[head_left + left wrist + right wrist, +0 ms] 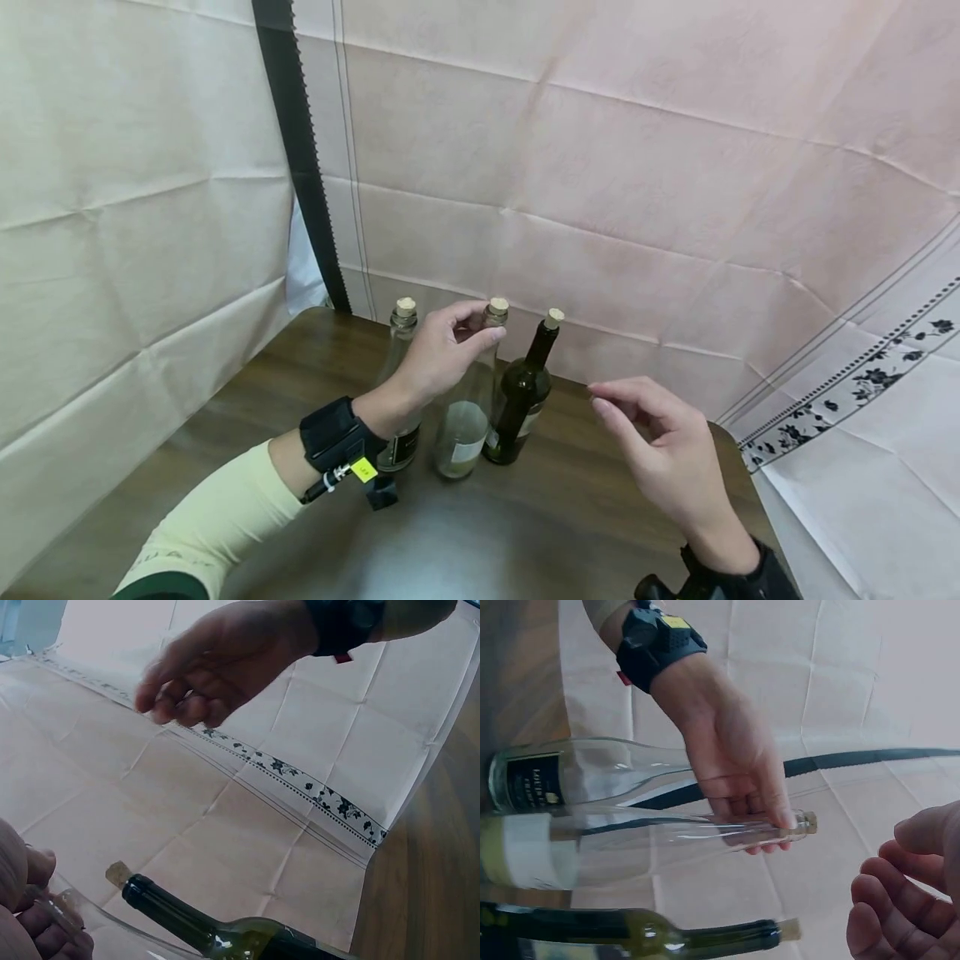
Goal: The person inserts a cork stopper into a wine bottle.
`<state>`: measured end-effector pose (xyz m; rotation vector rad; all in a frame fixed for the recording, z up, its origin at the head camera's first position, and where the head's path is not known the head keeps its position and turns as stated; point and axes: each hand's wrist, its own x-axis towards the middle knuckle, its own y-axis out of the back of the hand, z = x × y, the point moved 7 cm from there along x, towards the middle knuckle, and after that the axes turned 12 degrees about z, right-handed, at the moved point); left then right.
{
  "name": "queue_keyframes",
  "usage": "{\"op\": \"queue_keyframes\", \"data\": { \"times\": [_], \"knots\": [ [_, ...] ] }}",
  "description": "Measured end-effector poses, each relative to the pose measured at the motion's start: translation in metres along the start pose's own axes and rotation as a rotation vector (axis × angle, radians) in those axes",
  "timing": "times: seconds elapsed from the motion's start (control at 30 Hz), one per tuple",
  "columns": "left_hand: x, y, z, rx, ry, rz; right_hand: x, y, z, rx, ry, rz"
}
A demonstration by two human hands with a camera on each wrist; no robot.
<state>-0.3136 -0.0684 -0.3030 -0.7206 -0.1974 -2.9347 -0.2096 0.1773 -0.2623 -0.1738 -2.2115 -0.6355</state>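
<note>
Three corked bottles stand upright side by side on the table. My left hand [438,354] grips the neck of the middle one, a clear glass bottle [463,417] with a pale label and a cork [498,306] in its mouth. To its left, partly behind my left arm, is another clear bottle [592,772] with a black label and its own cork [406,307]. A dark green wine bottle [525,387] stands on the right, its cork [790,930] sticking out of the neck. My right hand [667,446] hovers to the right of the bottles, fingers loosely curved, holding nothing.
The wooden table [465,550] has a rounded far edge close behind the bottles. Creased pale cloth [600,183] hangs behind and at both sides, with a black strip [300,150] at the left corner and a floral band [870,383] on the right.
</note>
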Motion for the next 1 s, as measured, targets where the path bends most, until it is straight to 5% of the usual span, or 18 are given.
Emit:
{"op": "queue_keyframes", "data": {
  "times": [0.47,0.77,1.0],
  "knots": [
    [0.011,0.004,-0.012,0.031,0.020,0.048,-0.047,-0.005,0.035,0.082,-0.195,0.016],
    [0.010,-0.003,-0.007,0.109,0.058,-0.040,-0.056,-0.007,0.044,0.088,-0.248,0.011],
    [0.004,-0.002,0.003,0.190,-0.055,-0.076,-0.055,-0.010,0.050,0.052,-0.233,0.027]
  ]
}}
